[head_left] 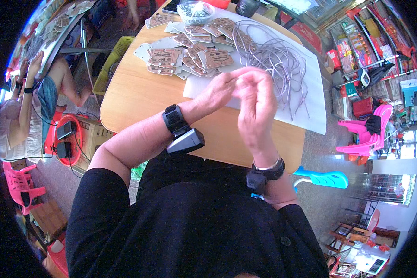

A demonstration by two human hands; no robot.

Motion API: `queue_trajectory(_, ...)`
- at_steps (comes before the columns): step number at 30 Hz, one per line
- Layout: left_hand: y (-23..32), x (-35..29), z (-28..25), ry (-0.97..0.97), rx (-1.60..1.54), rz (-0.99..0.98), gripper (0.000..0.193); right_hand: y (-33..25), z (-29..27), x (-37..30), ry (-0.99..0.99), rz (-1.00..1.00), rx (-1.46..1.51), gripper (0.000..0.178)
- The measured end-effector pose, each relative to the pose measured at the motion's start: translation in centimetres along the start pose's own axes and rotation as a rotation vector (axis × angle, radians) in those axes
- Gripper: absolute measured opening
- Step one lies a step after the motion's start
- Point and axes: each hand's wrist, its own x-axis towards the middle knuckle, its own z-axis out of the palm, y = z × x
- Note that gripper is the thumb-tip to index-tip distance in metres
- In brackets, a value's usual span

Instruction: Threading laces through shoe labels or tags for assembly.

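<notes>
My left hand [219, 89] and my right hand [257, 95] meet above the table, fingers drawn together and touching. Whatever they pinch between them is too small and blurred to make out. Just beyond my right hand lies a loose tangle of thin grey cords [294, 69], some passing behind the fingers. Farther off and to the left, a heap of brown printed cards [166, 57] with pale backs is spread out. Several of these cards carry small round white pieces. A white sheet [314, 116] lies under the cords.
A clear tub of small whitish pieces [195, 13] stands at the table's far edge, beside a dark phone [171, 6]. The wooden tabletop [134, 99] has rounded corners. At left, another person [28, 106] sits near a yellow crate [118, 58]. A pink chair [373, 132] stands at right.
</notes>
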Motion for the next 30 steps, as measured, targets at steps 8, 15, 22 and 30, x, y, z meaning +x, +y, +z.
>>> queue_trajectory(8,0.3,0.2,-0.5,-0.102,-0.1,-0.199,0.033,-6.5,0.4,0.7,-0.823,0.063,0.9,0.012)
queue_trajectory(15,0.9,0.5,-0.5,-0.037,-0.512,-0.544,0.037,-1.1,-3.3,2.5,0.055,0.227,0.269,0.023)
queue_trajectory(22,0.0,-0.1,-0.9,-0.057,0.084,-0.104,0.03,4.8,-5.0,0.4,-0.116,0.442,-0.248,0.019)
queue_trajectory(30,2.3,0.4,-0.8,-0.001,0.019,-0.411,0.03,7.0,-5.0,0.7,-0.238,0.428,-0.141,0.02)
